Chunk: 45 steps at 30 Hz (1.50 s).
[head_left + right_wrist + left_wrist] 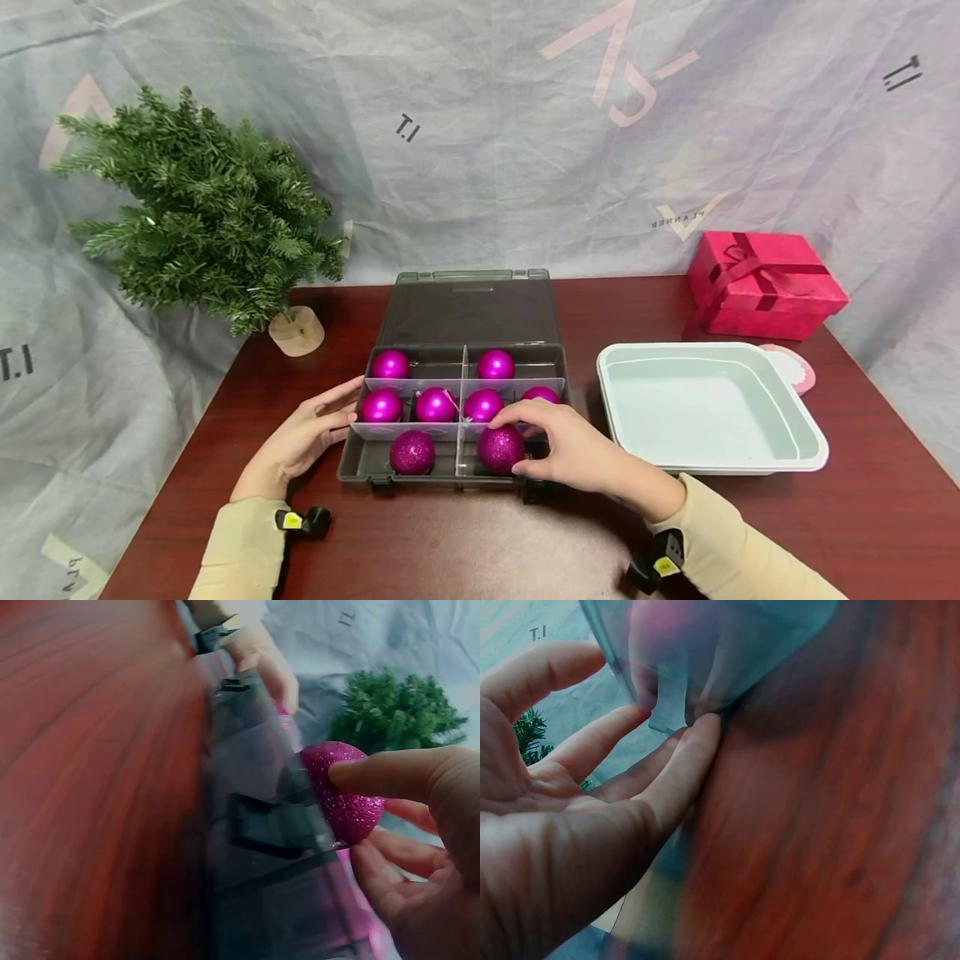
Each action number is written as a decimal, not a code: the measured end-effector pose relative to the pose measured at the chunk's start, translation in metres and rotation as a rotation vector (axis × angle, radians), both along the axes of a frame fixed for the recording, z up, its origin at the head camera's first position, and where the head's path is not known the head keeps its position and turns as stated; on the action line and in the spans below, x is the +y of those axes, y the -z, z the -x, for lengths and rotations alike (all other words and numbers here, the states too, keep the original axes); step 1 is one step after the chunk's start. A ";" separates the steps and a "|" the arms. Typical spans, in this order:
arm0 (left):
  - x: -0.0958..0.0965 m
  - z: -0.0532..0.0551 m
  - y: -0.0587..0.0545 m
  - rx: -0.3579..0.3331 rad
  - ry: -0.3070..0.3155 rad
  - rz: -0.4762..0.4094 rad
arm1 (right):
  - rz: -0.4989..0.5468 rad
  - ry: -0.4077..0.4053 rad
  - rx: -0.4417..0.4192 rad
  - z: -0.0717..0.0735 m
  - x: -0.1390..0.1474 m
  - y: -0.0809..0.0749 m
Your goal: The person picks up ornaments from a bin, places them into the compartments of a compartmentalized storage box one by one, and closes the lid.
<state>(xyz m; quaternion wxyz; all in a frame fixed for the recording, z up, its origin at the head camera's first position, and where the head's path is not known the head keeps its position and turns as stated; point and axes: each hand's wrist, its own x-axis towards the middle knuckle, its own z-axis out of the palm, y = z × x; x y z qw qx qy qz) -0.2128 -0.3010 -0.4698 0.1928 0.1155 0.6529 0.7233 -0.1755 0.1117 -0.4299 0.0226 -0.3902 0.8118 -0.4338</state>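
Note:
A dark, see-through divided box (pixel 442 482) lies on the table with its lid (pixel 468 310) folded back. Shiny magenta baubles (pixel 435 406) sit in its back and middle compartments. One glittery magenta bauble (pixel 412 453) rests in the front left compartment. My right hand (pixel 573 448) pinches another glittery bauble (pixel 501 452) between thumb and fingers at the front right compartment; the right wrist view shows this glittery bauble (pixel 345 799) just above the box rim. My left hand (pixel 300 437) touches the box's left side with extended fingers (pixel 679 761), holding nothing.
A small artificial fir tree (pixel 213 217) on a wooden base (pixel 297 331) stands at the back left. Right of the box is a pale green tray (pixel 675 408). Behind it sit a red gift box (pixel 780 308) with a ribbon and a partly covered pink-and-white item (pixel 805 373).

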 end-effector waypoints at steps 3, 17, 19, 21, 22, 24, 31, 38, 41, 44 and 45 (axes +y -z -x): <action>0.000 -0.001 0.000 0.007 0.001 -0.004 | -0.021 -0.002 0.103 -0.001 -0.002 0.004; 0.000 -0.002 -0.003 0.022 -0.013 0.001 | -0.104 -0.010 0.255 -0.004 -0.003 0.007; -0.001 -0.003 -0.004 0.012 -0.022 0.013 | -0.080 -0.023 0.243 -0.004 -0.003 0.005; -0.002 -0.004 -0.006 -0.002 -0.031 0.027 | -0.048 -0.037 0.220 -0.004 -0.002 0.001; -0.002 -0.004 -0.008 -0.010 -0.035 0.038 | -0.031 -0.041 0.201 -0.003 -0.001 -0.001; -0.002 -0.002 -0.011 -0.024 -0.038 0.058 | 0.001 -0.039 0.165 -0.002 0.002 -0.010; 0.002 0.028 -0.036 -0.021 -0.088 0.132 | 0.093 0.086 -0.187 0.014 0.027 -0.059; 0.014 0.078 -0.064 -0.161 -0.100 0.176 | 0.355 0.185 -0.698 0.066 0.055 -0.101; 0.020 0.096 -0.073 -0.236 -0.111 0.171 | 0.448 0.226 -0.901 0.092 0.062 -0.103; 0.027 0.109 -0.081 -0.278 -0.129 0.203 | 0.509 0.252 -1.044 0.114 0.065 -0.098; 0.030 0.113 -0.084 -0.281 -0.127 0.223 | 0.526 0.254 -1.087 0.121 0.065 -0.095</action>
